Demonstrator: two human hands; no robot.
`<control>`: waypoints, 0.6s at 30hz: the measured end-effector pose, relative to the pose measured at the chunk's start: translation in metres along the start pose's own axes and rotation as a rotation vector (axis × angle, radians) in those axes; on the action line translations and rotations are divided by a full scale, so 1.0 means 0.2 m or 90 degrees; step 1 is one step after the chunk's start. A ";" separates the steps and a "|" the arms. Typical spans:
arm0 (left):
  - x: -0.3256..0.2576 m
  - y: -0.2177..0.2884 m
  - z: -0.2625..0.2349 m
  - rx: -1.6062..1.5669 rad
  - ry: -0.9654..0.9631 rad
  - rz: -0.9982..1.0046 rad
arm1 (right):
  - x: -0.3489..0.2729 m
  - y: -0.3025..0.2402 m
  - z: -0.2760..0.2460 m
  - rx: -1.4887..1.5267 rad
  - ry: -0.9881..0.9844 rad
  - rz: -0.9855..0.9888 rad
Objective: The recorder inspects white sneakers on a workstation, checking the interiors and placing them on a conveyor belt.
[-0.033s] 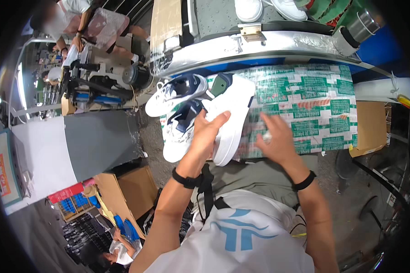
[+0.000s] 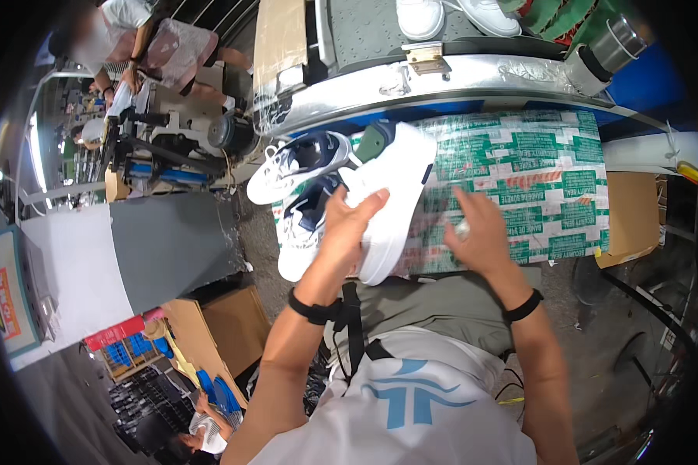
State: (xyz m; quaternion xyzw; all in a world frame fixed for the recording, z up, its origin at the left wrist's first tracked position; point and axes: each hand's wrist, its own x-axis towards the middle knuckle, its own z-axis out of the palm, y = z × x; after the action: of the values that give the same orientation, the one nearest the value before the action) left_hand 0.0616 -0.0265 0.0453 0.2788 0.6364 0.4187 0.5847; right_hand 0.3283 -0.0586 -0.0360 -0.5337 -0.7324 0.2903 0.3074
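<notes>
My left hand (image 2: 349, 221) is closed round a white sneaker (image 2: 396, 209), its thumb lying along the pale side. This sneaker is tilted, and a dark green and navy part shows at its far end. Two more white sneakers with navy linings lie just left of it: the farther sneaker (image 2: 306, 157) fully in sight, the nearer sneaker (image 2: 296, 248) partly behind my left hand. To the right of the held sneaker, my right hand (image 2: 482, 236) hovers with curled, slightly blurred fingers. A small whitish thing (image 2: 462, 229) sits in them, too small to make out.
Beneath the shoes is a surface covered in green-and-white printed tape (image 2: 535, 186). A metal-edged conveyor (image 2: 357, 87) runs behind it, carrying white shoes (image 2: 420, 18). At the left stand a grey-and-white table (image 2: 171, 244) and a machine (image 2: 163, 132), with a co-worker (image 2: 120, 39) beyond. Cardboard (image 2: 632, 213) stands at right.
My right hand has shifted slightly to the right and up. The held sneaker and my left hand have barely moved.
</notes>
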 end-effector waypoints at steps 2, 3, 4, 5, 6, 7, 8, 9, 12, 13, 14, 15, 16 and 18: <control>0.06 0.23 0.02 0.045 -0.014 0.092 | 0.02 0.18 -0.04 -0.120 0.094 -0.030; 0.17 0.39 0.00 0.124 -0.026 0.137 | 0.05 0.24 -0.07 -0.129 0.079 -0.009; 0.28 0.56 -0.02 0.204 -0.033 0.178 | 0.06 0.25 -0.07 -0.130 0.085 -0.001; 0.41 0.72 -0.03 0.262 -0.044 0.238 | 0.06 0.25 -0.07 -0.154 0.088 -0.041; 0.56 0.86 -0.04 0.320 -0.057 0.297 | 0.05 0.26 -0.07 -0.179 0.091 -0.078; 0.71 0.98 -0.04 0.421 -0.046 0.352 | 0.04 0.28 -0.06 -0.206 0.087 -0.071; 0.88 1.10 -0.04 0.521 -0.033 0.409 | 0.03 0.30 -0.06 -0.213 0.097 -0.060; 1.11 1.22 -0.14 0.576 -0.024 0.393 | 0.04 0.30 -0.04 -0.200 0.101 -0.074; 1.67 1.41 -0.44 0.630 -0.057 0.307 | 0.08 0.28 -0.03 -0.183 0.123 -0.087; 1.77 1.46 -0.46 0.780 0.105 0.370 | 0.09 0.29 -0.02 -0.176 0.120 -0.096; 1.80 1.44 -0.30 0.912 0.261 0.426 | 0.08 0.31 -0.02 -0.179 0.109 -0.094; 1.79 1.38 -0.18 0.893 0.255 0.497 | 0.07 0.32 -0.04 -0.192 0.114 -0.091; 1.84 1.43 -0.23 0.994 0.260 0.796 | 0.11 0.28 -0.03 -0.179 0.120 -0.100; 1.75 1.22 0.27 0.769 0.028 0.673 | 0.10 0.30 -0.06 -0.196 0.108 -0.090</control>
State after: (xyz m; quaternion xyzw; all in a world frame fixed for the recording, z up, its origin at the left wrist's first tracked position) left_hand 0.0251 0.4015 0.0785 0.8032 0.5482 0.2290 0.0442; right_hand 0.3692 -0.0228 -0.0715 -0.5442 -0.7754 0.1064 0.3020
